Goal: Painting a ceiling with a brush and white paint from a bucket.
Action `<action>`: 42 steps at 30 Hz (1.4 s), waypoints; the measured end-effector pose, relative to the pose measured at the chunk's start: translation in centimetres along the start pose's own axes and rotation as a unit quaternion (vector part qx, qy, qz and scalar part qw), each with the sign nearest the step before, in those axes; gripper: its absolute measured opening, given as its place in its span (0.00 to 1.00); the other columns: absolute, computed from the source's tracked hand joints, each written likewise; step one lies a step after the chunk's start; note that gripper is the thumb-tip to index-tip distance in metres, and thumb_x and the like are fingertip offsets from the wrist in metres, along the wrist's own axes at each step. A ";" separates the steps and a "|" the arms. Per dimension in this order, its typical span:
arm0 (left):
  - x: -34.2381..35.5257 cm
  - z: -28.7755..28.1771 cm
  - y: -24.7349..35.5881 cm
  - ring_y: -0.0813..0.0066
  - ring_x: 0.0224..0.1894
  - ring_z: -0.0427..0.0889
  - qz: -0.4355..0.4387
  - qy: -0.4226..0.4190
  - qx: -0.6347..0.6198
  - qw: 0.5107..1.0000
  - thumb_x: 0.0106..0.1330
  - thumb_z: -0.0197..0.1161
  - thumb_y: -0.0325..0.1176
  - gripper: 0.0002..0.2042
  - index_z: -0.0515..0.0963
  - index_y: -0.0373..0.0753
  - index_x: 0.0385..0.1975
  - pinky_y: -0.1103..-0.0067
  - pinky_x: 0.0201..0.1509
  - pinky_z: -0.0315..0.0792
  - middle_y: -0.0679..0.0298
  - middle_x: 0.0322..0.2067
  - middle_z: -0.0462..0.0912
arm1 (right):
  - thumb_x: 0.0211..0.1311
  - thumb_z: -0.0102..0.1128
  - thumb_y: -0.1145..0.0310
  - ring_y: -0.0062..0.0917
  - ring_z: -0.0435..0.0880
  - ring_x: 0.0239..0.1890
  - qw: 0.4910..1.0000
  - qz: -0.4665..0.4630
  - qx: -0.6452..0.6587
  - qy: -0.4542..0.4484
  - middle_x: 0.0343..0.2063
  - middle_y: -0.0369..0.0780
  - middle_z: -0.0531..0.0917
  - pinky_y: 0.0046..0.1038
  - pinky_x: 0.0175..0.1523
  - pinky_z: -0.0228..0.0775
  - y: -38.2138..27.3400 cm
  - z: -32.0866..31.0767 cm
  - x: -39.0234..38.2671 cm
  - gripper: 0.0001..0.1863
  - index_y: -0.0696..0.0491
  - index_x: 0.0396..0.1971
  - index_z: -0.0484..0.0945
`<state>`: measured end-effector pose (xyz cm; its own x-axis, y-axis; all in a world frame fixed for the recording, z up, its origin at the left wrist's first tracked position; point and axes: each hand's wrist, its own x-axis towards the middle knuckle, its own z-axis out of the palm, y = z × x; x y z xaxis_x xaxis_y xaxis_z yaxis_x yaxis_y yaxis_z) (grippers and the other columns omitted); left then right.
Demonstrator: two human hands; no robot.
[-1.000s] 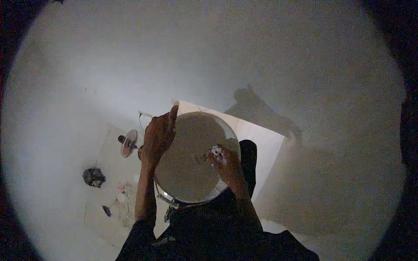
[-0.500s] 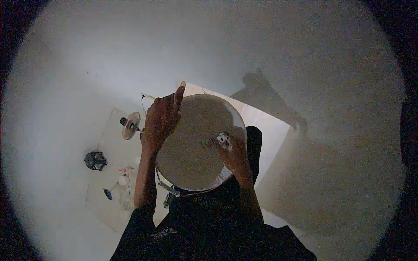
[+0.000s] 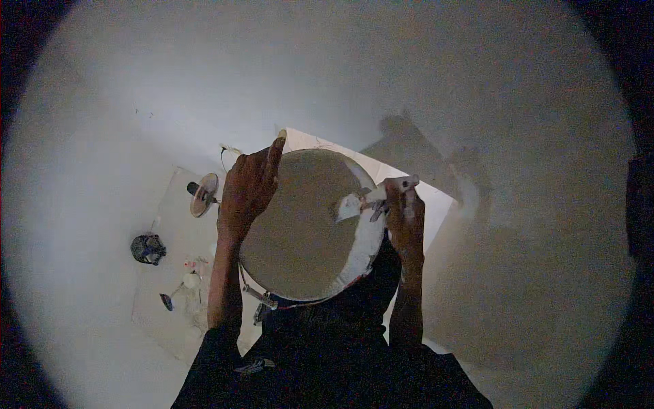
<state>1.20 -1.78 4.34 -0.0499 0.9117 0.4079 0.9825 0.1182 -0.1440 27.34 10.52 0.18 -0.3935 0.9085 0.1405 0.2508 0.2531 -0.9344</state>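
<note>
A round container (image 3: 293,252) holds grey-brown paste, with a pale band along its right side. My left hand (image 3: 248,191) lies over its upper-left rim, index finger stretched toward the pale board's corner, the other fingers curled; what they grip is hidden. At the right rim, my right hand (image 3: 405,218) is closed on the handle of a putty knife (image 3: 349,206), whose whitish blade touches the paste. Behind and right of the container shows the pale board (image 3: 436,208).
A pale sheet (image 3: 157,310) lies at the left, with a round tool on a stand (image 3: 204,194), a dark crumpled item (image 3: 148,249) and several small items. My dark-clothed legs are beneath the container. A plain pale surface (image 3: 327,68) surrounds everything, with shadows at the right.
My right hand has moved right and up from the paste to the rim, exposing more of the knife and the pale band. The view shifted earlier, raising the scene in the picture.
</note>
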 end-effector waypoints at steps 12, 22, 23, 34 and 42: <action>0.4 -0.4 0.1 0.54 0.33 0.79 -0.046 -0.043 -0.035 0.997 0.56 0.57 0.22 0.33 0.56 0.37 0.65 0.66 0.36 0.77 0.51 0.38 0.79 | 0.67 0.55 0.58 0.18 0.76 0.19 0.946 0.011 0.319 -0.059 0.26 0.37 0.79 0.20 0.21 0.67 1.8 0.1 1.9 0.13 0.54 0.36 0.73; 0.4 -0.5 0.2 0.57 0.34 0.79 -0.020 -0.034 -0.015 0.999 0.59 0.55 0.23 0.31 0.57 0.36 0.64 0.66 0.38 0.76 0.52 0.40 0.79 | 0.65 0.57 0.65 0.21 0.81 0.32 0.987 -0.061 0.145 -0.034 0.35 0.40 0.84 0.22 0.32 0.72 2.4 -0.8 2.9 0.13 0.57 0.43 0.73; 0.2 -0.5 0.2 0.58 0.36 0.78 -0.021 -0.040 -0.011 0.999 0.59 0.55 0.23 0.30 0.57 0.36 0.64 0.66 0.40 0.75 0.53 0.41 0.78 | 0.65 0.57 0.66 0.22 0.82 0.32 0.987 -0.071 0.138 -0.043 0.35 0.41 0.84 0.22 0.32 0.73 2.5 -0.9 3.2 0.13 0.57 0.44 0.72; -0.8 1.9 -1.1 0.61 0.37 0.71 -0.002 0.005 -0.027 1.000 0.58 0.53 0.21 0.36 0.51 0.46 0.69 0.67 0.45 0.69 0.59 0.39 0.77 | 0.67 0.52 0.71 0.27 0.84 0.33 0.986 -0.109 0.108 -0.070 0.37 0.44 0.83 0.24 0.30 0.78 2.1 -1.7 3.1 0.12 0.60 0.46 0.68; -1.2 1.8 -1.2 0.60 0.42 0.74 0.000 -0.074 0.023 0.997 0.58 0.54 0.21 0.33 0.53 0.34 0.66 0.68 0.48 0.70 0.54 0.43 0.76 | 0.67 0.52 0.71 0.27 0.85 0.33 0.987 -0.131 0.046 -0.078 0.37 0.45 0.83 0.25 0.30 0.79 1.1 -2.7 3.3 0.11 0.61 0.44 0.70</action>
<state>-0.23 -2.33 2.41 -0.0801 0.9593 0.2707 0.9735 0.1336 -0.1854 28.74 14.68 0.46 -0.5679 0.7519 0.3349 0.0445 0.4344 -0.8996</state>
